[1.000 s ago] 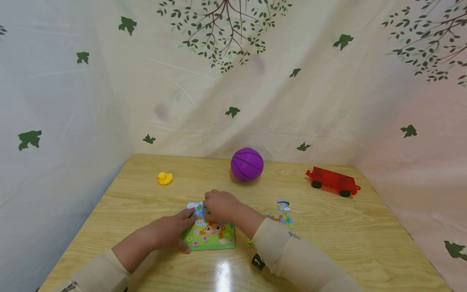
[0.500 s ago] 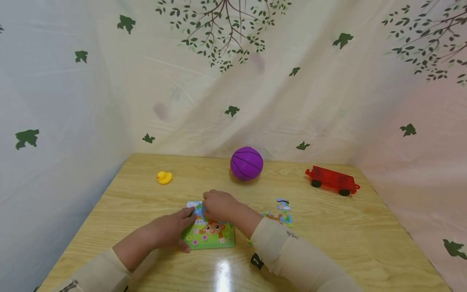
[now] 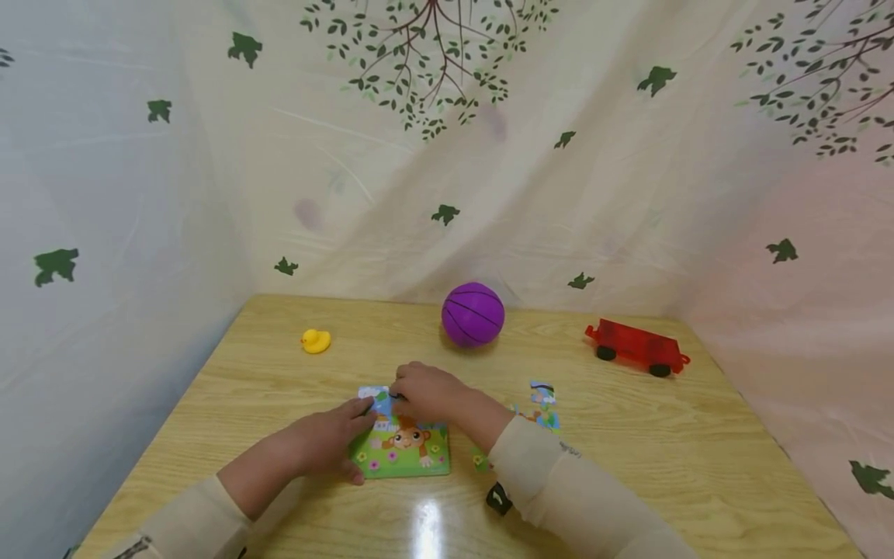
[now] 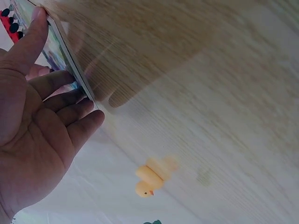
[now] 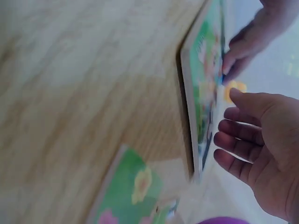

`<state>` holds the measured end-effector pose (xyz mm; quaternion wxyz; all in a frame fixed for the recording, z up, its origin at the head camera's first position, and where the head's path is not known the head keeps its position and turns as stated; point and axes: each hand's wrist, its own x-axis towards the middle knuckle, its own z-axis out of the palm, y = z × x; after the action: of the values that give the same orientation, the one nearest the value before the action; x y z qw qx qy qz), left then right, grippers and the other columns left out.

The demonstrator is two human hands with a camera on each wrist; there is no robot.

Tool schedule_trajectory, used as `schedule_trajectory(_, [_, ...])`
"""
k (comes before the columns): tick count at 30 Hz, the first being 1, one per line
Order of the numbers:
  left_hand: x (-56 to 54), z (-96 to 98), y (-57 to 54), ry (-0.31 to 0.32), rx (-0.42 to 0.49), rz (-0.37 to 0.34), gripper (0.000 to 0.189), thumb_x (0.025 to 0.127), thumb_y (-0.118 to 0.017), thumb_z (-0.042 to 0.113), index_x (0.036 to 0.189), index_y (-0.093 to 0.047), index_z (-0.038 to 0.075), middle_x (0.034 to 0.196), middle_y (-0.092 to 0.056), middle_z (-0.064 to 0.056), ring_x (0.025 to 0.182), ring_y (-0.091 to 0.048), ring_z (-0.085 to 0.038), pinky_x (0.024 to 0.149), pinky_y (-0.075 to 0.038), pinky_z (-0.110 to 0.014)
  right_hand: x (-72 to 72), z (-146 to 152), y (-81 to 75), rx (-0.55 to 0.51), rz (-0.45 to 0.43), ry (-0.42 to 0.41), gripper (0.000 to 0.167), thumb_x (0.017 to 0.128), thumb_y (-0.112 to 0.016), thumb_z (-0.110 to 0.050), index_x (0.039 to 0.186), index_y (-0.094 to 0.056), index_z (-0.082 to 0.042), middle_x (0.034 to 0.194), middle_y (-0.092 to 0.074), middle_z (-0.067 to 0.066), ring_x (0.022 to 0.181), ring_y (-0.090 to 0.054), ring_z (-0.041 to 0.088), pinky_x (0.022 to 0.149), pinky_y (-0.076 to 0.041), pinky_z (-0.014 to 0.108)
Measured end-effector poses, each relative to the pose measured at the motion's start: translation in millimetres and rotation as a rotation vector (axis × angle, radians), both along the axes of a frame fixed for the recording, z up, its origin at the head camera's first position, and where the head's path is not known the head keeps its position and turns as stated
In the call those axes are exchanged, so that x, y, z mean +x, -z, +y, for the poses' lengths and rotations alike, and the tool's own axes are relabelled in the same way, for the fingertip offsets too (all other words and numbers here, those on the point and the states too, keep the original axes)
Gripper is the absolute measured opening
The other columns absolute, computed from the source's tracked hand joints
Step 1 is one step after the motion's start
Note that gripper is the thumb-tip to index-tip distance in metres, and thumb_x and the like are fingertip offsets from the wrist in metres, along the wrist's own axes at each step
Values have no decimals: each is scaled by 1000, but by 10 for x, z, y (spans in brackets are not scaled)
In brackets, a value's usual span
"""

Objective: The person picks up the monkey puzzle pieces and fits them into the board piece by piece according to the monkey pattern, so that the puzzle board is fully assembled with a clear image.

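Note:
A jigsaw puzzle board (image 3: 398, 463) showing a monkey on green grass and flowers lies near the table's middle. My left hand (image 3: 317, 441) rests along its left side, thumb at the near corner and fingers on the upper left part. In the left wrist view, the fingers of the left hand (image 4: 44, 116) lie against the board's edge. Over the board's upper part is my right hand (image 3: 429, 394), fingers bent downward. The right wrist view shows that right hand (image 5: 261, 140) with thumb and fingers loosely bent close to the board (image 5: 201, 88), nothing visible between them.
Loose puzzle pieces (image 3: 543, 393) lie right of the board, partly behind the right sleeve (image 3: 552, 473). A yellow rubber duck (image 3: 317, 341), a purple ball (image 3: 473, 314) and a red toy wagon (image 3: 637, 347) stand toward the back of the wooden table (image 3: 279, 388).
My right hand and forearm have shifted slightly to the right, uncovering a little more of a green loose piece beside the board. The left hand stays in place.

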<state>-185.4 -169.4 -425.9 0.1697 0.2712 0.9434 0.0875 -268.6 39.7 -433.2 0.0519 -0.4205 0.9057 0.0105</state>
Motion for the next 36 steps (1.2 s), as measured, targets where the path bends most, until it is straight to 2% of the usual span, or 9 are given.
schedule_trajectory(4, [-17,15,12,13,9,6,96,75,-80,50,149,-40,4,159,-28,-18,145,-31,-38,111,-40,-51,-24,177,-73,-48,38,-32,29,99,-57,-37,118,-70,-17,108,-61,-5,100,-56,11,89,-51,25])
schedule_trajectory(7, [-25,37,19,1,32,6,95,74,-82,48,148,-41,5,159,-29,-17,144,-32,-38,111,-39,-52,-48,352,-124,-73,65,-33,30,100,-57,-36,116,-70,-16,109,-62,-4,102,-58,12,91,-51,26])
schedule_trajectory(12, [-26,58,13,-12,63,15,94,72,-84,45,146,-43,6,156,-33,-18,143,-34,-39,112,-37,-53,-65,697,-212,-110,76,11,29,99,-58,-35,115,-71,-13,108,-63,-2,102,-60,15,91,-53,29])
schedule_trajectory(19, [-21,48,-5,36,53,62,97,71,-84,45,149,-40,7,154,-35,-22,140,-35,-44,110,-38,-58,-57,1224,-276,-136,98,87,27,98,-61,-32,112,-71,-11,105,-64,1,97,-62,18,85,-55,35])
schedule_trajectory(25, [-1,57,-32,59,29,77,98,70,-84,46,150,-39,10,154,-34,-23,139,-35,-48,109,-37,-62,-97,1634,-272,-154,81,174,28,96,-64,-27,114,-70,-7,108,-66,5,100,-63,22,87,-56,38])
schedule_trajectory(29, [9,71,-50,63,19,84,98,70,-84,46,149,-41,10,153,-35,-23,139,-35,-47,108,-38,-61,-110,1863,-258,-148,30,241,29,94,-67,-23,116,-69,-4,110,-65,9,101,-63,25,88,-56,40])
schedule_trajectory(33, [9,82,-57,64,2,83,97,69,-83,47,149,-42,11,153,-34,-23,139,-35,-47,109,-38,-61,-120,2036,-194,-120,-7,282,30,92,-69,-20,116,-68,-2,111,-65,11,103,-63,28,91,-55,43])
schedule_trajectory(36, [3,89,-58,61,-7,71,97,69,-83,48,149,-41,11,154,-33,-23,140,-34,-46,110,-36,-61,-130,2124,-122,-85,-4,282,31,91,-71,-23,113,-69,-2,108,-65,9,99,-63,26,89,-55,41])
